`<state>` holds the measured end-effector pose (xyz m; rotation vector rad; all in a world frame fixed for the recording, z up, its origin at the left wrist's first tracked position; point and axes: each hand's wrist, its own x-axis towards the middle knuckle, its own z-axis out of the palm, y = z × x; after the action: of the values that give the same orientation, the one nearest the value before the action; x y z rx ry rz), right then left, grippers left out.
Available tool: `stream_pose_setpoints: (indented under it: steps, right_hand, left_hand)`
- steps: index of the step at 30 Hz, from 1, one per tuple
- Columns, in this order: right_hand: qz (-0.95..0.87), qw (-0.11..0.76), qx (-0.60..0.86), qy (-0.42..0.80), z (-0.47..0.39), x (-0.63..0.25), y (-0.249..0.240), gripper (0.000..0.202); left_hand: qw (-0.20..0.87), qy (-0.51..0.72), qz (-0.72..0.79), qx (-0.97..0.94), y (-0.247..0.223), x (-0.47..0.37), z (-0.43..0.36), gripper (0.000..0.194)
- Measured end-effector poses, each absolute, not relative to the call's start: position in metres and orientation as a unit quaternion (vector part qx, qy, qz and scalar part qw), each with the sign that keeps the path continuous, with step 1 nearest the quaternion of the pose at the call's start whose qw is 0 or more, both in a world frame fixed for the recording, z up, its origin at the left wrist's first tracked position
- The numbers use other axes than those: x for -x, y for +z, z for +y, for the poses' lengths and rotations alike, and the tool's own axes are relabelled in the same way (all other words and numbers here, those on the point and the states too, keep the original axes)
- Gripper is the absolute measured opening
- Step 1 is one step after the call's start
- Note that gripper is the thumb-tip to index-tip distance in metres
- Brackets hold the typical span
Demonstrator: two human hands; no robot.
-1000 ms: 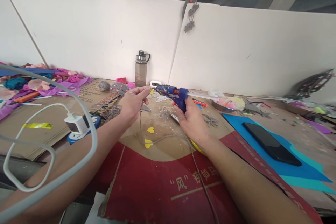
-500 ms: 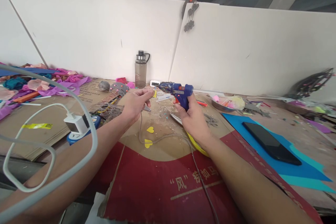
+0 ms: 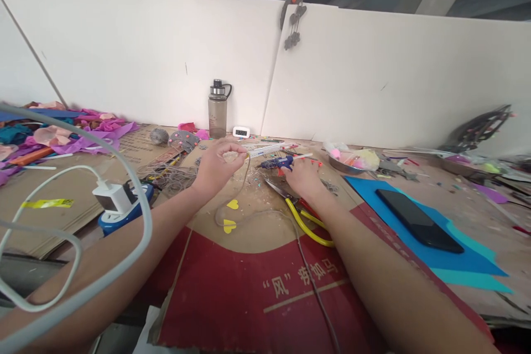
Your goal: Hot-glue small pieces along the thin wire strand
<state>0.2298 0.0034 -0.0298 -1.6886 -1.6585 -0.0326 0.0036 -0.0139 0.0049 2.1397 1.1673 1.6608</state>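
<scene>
My left hand is closed in a pinch, with a grey cord hanging from its fingertips. A yellow speck shows at the pinch, too small to make out. On the cardboard, my right hand is over the rear of a blue hot glue gun, fingers curled round its handle. The gun lies low, nozzle pointing left. Below that hand are scissors with yellow handles, blades partly apart. Two yellow hearts, an upper heart and a lower heart, lie flat; the cord runs across the lower one.
A bottle and a small digital clock stand by the white wall panel. At right, a black phone lies on blue sheets. A white cable loops across the left foreground near a charger.
My right hand has lowered the glue gun from mid-air onto the cardboard. The scissors are now more exposed. The yellow piece at my left fingertips is now mostly hidden.
</scene>
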Motion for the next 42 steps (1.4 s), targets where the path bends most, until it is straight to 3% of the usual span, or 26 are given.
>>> stream_pose_setpoints:
  steps: [2,5,8,10,12,17,20,31,42]
  right_hand:
    - [-0.629,0.443,0.639,-0.01,-0.008,-0.215,-0.023,0.014]
    - [-0.648,0.538,0.498,0.207,-0.031,-0.185,-0.01,0.02]
    - [-0.588,0.549,0.382,0.454,-0.048,-0.159,-0.003,0.036]
    - [-0.562,0.547,0.359,0.507,-0.052,-0.151,-0.003,0.041]
    - [-0.568,0.552,0.387,0.473,-0.051,-0.152,-0.004,0.036]
    - [-0.66,0.553,0.455,0.229,-0.05,-0.165,-0.001,0.007]
    - [-0.682,0.551,0.461,0.139,-0.051,-0.168,0.004,0.008]
    - [-0.702,0.534,0.468,0.047,-0.047,-0.17,0.002,0.008]
    - [-0.713,0.521,0.468,0.021,-0.047,-0.17,-0.002,0.015]
  left_hand:
    - [0.032,0.56,0.376,-0.737,0.006,-0.004,-0.015,0.006]
    - [0.007,0.543,0.355,-0.76,0.006,-0.005,-0.017,0.009]
    - [0.004,0.534,0.344,-0.772,0.005,-0.006,-0.019,0.009]
    - [0.035,0.531,0.356,-0.768,0.004,-0.007,-0.021,0.007]
    - [0.105,0.529,0.378,-0.752,0.003,-0.008,-0.021,0.006]
    - [0.316,0.527,0.389,-0.686,0.001,-0.013,-0.022,0.016]
    - [0.376,0.527,0.375,-0.664,0.001,-0.015,-0.023,0.022]
    - [0.367,0.494,0.385,-0.688,0.003,-0.02,-0.029,0.017]
    - [0.454,0.516,0.383,-0.617,0.008,-0.019,-0.031,0.015]
